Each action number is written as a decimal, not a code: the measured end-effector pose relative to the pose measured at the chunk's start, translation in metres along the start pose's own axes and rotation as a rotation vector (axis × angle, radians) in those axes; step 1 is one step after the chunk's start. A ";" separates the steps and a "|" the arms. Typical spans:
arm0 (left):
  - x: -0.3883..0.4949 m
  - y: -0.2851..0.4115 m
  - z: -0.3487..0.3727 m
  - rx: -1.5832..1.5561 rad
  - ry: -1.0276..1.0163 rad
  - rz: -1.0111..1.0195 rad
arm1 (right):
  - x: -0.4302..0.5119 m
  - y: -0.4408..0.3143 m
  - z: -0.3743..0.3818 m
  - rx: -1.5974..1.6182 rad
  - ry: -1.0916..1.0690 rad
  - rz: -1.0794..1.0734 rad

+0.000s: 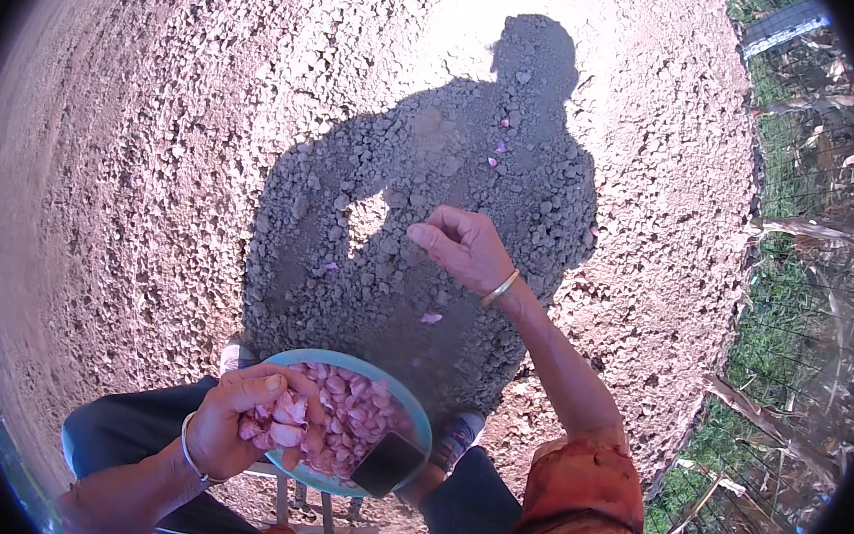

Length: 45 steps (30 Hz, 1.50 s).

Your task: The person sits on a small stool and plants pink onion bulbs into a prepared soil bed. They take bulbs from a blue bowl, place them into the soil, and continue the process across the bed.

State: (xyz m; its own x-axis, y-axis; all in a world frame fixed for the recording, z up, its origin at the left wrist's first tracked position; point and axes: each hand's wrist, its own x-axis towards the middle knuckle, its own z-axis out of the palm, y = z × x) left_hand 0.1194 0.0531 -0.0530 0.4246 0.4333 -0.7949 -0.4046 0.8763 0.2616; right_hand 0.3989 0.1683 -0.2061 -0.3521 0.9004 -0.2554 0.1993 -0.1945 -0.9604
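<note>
My left hand (231, 413) is curled around several pinkish garlic cloves (287, 422) and hangs over the left side of a turquoise plastic basin (416, 409). More reddish cloves (344, 411) fill the basin, and a dark flat rectangular object (389, 463) lies on its lower right side. My right hand (466, 247), with a bangle at the wrist, is above the shaded soil ahead of the basin. Its fingers are curled with the thumb against them; whether anything is between them cannot be seen.
Cloddy dry soil (201, 174) spreads all around, with a few pink pieces (430, 318) on it. Below the basin stands part of a metal frame (328, 515). Along the right runs wire fencing with grass (778, 295), dry stalks and a pale post (784, 28).
</note>
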 end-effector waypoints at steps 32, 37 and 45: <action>0.018 -0.018 -0.003 0.122 0.118 0.056 | -0.071 -0.078 0.074 0.610 -0.460 0.129; 0.016 -0.017 0.004 0.038 0.153 0.061 | -0.073 -0.069 0.082 0.443 -0.358 -0.138; -0.001 -0.017 0.016 0.084 0.121 -0.036 | -0.028 0.029 -0.003 0.261 0.360 0.181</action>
State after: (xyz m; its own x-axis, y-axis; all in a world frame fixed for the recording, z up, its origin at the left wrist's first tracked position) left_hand 0.1382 0.0410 -0.0477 0.3351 0.3770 -0.8635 -0.3193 0.9077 0.2724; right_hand 0.4175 0.1386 -0.2268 0.0150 0.9118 -0.4103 -0.0240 -0.4098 -0.9118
